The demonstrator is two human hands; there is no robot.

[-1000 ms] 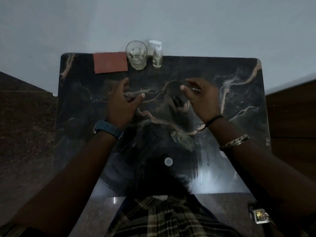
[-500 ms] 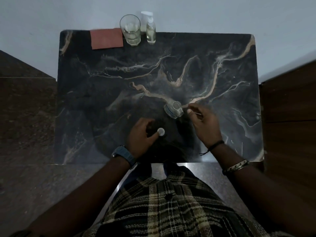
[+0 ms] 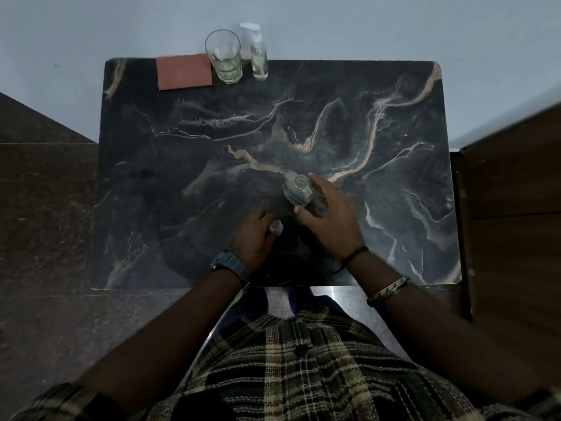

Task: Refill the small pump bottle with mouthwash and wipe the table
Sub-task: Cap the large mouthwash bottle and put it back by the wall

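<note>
A small clear bottle (image 3: 296,189) with a blue label stands uncapped near the middle of the black marble table (image 3: 379,226). My right hand (image 3: 331,217) wraps around it, thumb at its lower side and fingers at its far right side. My left hand (image 3: 253,235) pinches a small white cap (image 3: 277,228) just to the left of it, low over the table. The small pump bottle (image 3: 259,60), with pale liquid inside, stands at the back edge. A folded red cloth (image 3: 184,71) lies at the back left.
A drinking glass (image 3: 224,59) holding some clear liquid stands between the red cloth and the pump bottle. A pale wall runs behind the table. A brown wooden cabinet (image 3: 513,208) flanks the right side, and dark stone floor lies to the left.
Both hands came back from the far middle of the table to its near part. My left hand took the white cap, and my right hand closed around the open bottle.
</note>
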